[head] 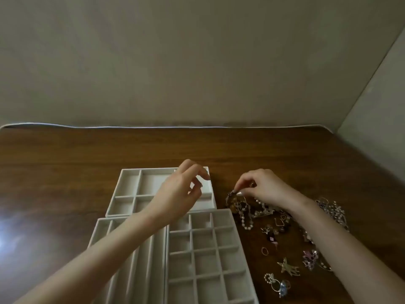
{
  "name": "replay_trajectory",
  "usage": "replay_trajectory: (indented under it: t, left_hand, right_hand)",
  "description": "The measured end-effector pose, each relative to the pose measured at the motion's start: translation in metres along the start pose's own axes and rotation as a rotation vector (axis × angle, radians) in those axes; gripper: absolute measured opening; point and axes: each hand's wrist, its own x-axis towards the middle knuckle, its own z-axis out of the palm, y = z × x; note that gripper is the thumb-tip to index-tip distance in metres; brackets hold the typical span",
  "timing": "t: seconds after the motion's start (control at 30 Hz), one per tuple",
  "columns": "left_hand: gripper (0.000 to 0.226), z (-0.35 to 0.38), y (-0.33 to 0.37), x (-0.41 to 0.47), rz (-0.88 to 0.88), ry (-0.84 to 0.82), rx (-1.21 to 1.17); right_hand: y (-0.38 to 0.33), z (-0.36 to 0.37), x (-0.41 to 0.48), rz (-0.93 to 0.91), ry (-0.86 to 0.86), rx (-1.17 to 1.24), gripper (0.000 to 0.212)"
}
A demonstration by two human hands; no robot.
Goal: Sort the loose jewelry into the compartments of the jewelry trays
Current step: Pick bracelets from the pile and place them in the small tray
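Sorting looks barely begun: every visible compartment of the three jewelry trays [203, 249] seems empty, and the loose jewelry [246, 216] lies heaped on the table [65, 172] just right of them. The right hand [263, 187] pinches a beaded strand [229, 195] at the heap's far end. The left hand [175, 194] hovers over the far tray [127, 183], loosely curled, holding nothing.

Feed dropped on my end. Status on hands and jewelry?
Left hand open over the far tray. Right hand pinching a beaded strand at the jewelry pile. Visible compartments empty; nothing blocking.
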Motion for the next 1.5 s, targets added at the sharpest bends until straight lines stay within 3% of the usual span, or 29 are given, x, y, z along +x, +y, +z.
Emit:
replay_trajectory:
  t: [0.1,0.27,0.5,0.6,0.73,0.83,0.93,1.03,1.13,1.23,1.37,1.5]
  left_hand:
    - [0.024,0.0,0.0,0.002,-0.007,-0.002,0.044]
    - [0.031,0.004,0.007,0.001,-0.01,-0.044,0.062]
    - [0.025,0.01,0.014,-0.004,-0.03,0.007,0.023]
    - [0.021,0.013,0.02,-0.001,-0.071,0.013,-0.079]
    - [0.048,0.016,0.029,0.011,-0.227,-0.09,-0.39]
    - [0.038,0.017,0.037,0.019,-0.288,-0.123,-0.577]
    - [0.015,0.018,0.039,0.026,-0.287,-0.075,-0.543]
    - [0.003,0.019,0.038,0.031,-0.289,-0.033,-0.481]
    - [0.008,0.017,0.039,0.034,-0.259,-0.044,-0.45]
    - [0.021,0.016,0.045,0.032,-0.26,-0.163,-0.446]
    - [0.041,0.02,0.048,0.032,-0.396,-0.303,-0.799]
    - [0.044,0.013,0.051,0.041,-0.526,-0.196,-1.462]
  right_hand:
    - [0.0,-0.004,0.001,0.06,-0.139,-0.099,0.018]
    - [-0.006,0.0,-0.001,0.088,-0.159,-0.203,0.019]
    - [-0.011,-0.003,-0.011,0.115,-0.163,-0.123,0.005]
    - [-0.019,-0.014,-0.021,0.01,-0.026,0.007,0.006]
    - [-0.035,-0.016,-0.028,-0.151,0.15,0.291,0.007]
    - [-0.044,-0.014,-0.024,-0.243,0.234,0.294,0.009]
    - [-0.048,-0.015,-0.023,-0.258,0.282,0.273,0.024]
    - [-0.05,-0.014,-0.023,-0.26,0.45,0.255,0.031]
    - [-0.052,-0.016,-0.02,-0.256,0.636,0.299,0.019]
    - [-0.059,-0.023,-0.019,-0.264,0.751,0.475,0.015]
    - [-0.081,-0.033,-0.023,-0.305,0.761,0.617,0.01]
    - [-0.094,-0.032,-0.026,-0.284,0.595,0.686,0.011]
